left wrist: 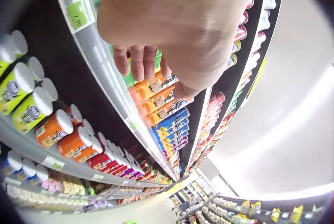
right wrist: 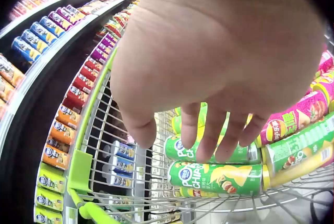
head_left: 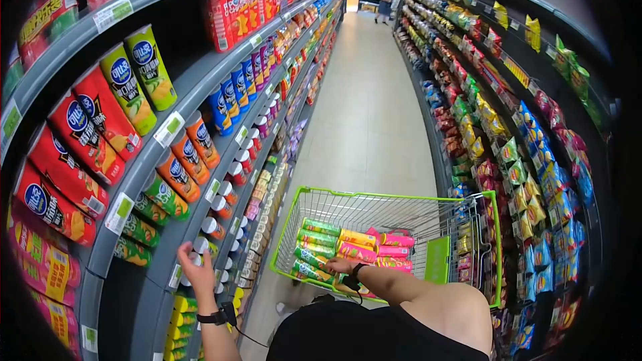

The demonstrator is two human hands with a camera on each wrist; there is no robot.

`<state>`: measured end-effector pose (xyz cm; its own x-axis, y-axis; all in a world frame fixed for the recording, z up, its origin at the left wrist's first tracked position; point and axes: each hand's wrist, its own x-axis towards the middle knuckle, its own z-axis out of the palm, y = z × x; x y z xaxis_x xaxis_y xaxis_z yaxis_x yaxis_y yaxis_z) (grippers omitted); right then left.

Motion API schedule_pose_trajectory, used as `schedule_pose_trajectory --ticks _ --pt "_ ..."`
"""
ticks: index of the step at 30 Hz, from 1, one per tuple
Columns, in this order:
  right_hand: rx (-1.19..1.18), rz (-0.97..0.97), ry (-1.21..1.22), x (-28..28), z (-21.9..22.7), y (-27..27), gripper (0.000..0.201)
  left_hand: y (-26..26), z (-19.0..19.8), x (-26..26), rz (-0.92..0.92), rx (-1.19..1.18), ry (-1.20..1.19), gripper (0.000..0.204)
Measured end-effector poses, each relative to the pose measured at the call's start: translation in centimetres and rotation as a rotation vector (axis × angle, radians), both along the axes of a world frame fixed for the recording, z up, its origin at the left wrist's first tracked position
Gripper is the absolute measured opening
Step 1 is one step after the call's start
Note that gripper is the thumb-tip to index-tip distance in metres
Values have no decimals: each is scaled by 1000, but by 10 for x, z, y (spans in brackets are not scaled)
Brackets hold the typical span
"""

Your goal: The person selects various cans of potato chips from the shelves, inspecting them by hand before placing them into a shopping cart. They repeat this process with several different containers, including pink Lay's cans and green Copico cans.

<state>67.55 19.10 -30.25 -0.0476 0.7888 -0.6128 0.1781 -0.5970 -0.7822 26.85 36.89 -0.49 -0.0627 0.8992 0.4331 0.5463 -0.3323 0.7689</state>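
My right hand [head_left: 341, 266] is inside a green-rimmed shopping cart [head_left: 438, 261], over the green chip canisters lying at its near left. In the right wrist view its fingers [right wrist: 211, 135] reach down, loosely extended, over a green canister [right wrist: 216, 178]. Pink canisters [head_left: 394, 252] and a yellow one [head_left: 356, 236] lie beside the green ones. On the other side, my left hand [head_left: 198, 271] is raised at the shelf edge with its palm up and fingers loosely bent, holding nothing. Orange canisters [left wrist: 159, 98] stand beyond its fingers in the left wrist view.
A long shelf of chip canisters, with red ones [head_left: 87, 124] and light green ones [head_left: 150, 67], runs along the left. Racks of bagged snacks [head_left: 528, 200] line the right. The tiled aisle floor [head_left: 364, 107] stretches ahead to a distant person [head_left: 384, 3].
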Motion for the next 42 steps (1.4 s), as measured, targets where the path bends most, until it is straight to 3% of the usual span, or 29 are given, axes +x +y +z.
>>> schedule_pose_trajectory --ticks 2,4,7,8,11,12,15,17,24,29,30,33,35,37,41,42 --pt "-40 -1 26 -9 -17 2 47 24 21 -1 48 76 23 58" --pt "-123 -24 1 -23 0 -4 54 47 30 -3 87 102 22 66" --pt "-225 -16 -4 -39 29 -9 41 72 50 2 131 133 2 75" --pt "-246 -4 -16 -40 17 -12 43 79 53 5 160 146 3 76" --pt "-116 -28 -113 -49 5 -24 49 98 54 13 275 168 69 84" --pt "-26 75 -168 -49 6 -24 48 102 54 17 306 166 92 85" --pt "-44 -65 -218 -61 10 -32 49 127 31 17 361 165 132 89" --pt "-110 -149 -145 -72 35 -33 51 136 20 16 357 156 135 89" --pt "-138 -145 -99 -74 40 -30 54 132 35 15 378 119 161 81" --pt "-2 -15 -88 -61 6 -13 53 128 38 15 399 167 193 75" --pt "-60 -64 -33 -62 6 -8 52 128 36 14 392 143 189 75" --pt "-62 84 24 -64 34 6 55 125 35 15 379 155 173 73" --pt "9 199 -104 -65 7 14 64 118 35 14 381 90 171 71" --pt "65 190 -187 -69 -8 14 65 108 44 17 362 52 125 71" --pt "57 147 -17 -60 -28 13 61 98 36 14 339 83 127 73" --pt "33 61 90 -60 -23 11 49 96 32 12 339 97 154 73"
